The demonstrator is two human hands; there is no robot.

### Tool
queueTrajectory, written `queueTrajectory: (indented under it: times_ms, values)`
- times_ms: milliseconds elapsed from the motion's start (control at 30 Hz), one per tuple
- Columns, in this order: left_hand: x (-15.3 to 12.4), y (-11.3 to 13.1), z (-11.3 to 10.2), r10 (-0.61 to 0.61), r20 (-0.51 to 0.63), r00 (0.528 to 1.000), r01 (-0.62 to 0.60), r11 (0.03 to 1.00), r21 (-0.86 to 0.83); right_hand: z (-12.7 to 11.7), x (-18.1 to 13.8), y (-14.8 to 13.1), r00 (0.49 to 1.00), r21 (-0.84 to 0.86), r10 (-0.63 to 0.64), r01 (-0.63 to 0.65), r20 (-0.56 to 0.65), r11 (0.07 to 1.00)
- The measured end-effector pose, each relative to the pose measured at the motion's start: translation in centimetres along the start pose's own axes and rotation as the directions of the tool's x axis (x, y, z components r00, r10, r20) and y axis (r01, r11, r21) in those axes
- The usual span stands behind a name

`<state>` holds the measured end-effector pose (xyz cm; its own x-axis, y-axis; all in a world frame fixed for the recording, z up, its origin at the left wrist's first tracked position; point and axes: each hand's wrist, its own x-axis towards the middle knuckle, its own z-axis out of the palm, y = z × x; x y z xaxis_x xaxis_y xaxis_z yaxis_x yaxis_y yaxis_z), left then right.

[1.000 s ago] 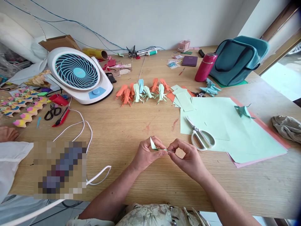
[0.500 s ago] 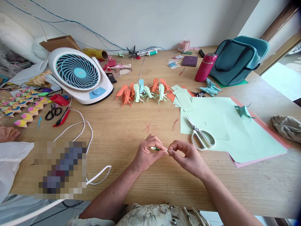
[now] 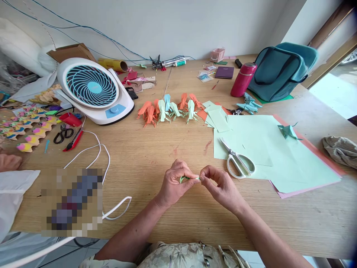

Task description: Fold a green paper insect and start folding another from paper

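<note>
Left hand pinches folded green paper, thumb to fingers; right hand, fingertips closed, pinches its right tip. Long axis runs side to side between them, mostly within left's grasp.

The small, light-green folded paper before you nearly matches the large, pale-green paper sheet at right. Farther off, you face folded-paper figures in orange, pale green and light blue; nearest, your cloth garment shows a beige floral pattern.
</note>
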<state>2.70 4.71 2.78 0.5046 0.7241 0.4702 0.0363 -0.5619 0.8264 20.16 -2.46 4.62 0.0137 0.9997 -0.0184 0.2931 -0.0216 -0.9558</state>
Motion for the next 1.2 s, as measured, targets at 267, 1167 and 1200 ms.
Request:
queueTrajectory:
  times_ms: [267, 1167, 1200]
  values:
    - [0.0, -0.23, -0.13, -0.029, 0.028, 0.999, 0.03, 0.998, -0.049, -0.34, 0.09, 0.14, 0.99, -0.082, -0.133, 0.13, -0.037, 0.988]
    - [-0.03, 0.02, 0.1, -0.029, 0.011, 1.0, 0.029, 0.999, -0.036, -0.02, -0.05, 0.01, 0.988, -0.087, -0.143, 0.139, -0.05, 0.987]
    - [-0.02, 0.05, 0.09, -0.023, 0.008, 1.0, 0.024, 0.999, -0.038, -0.13, -0.03, 0.02, 0.991, -0.066, -0.124, 0.121, -0.041, 0.99]
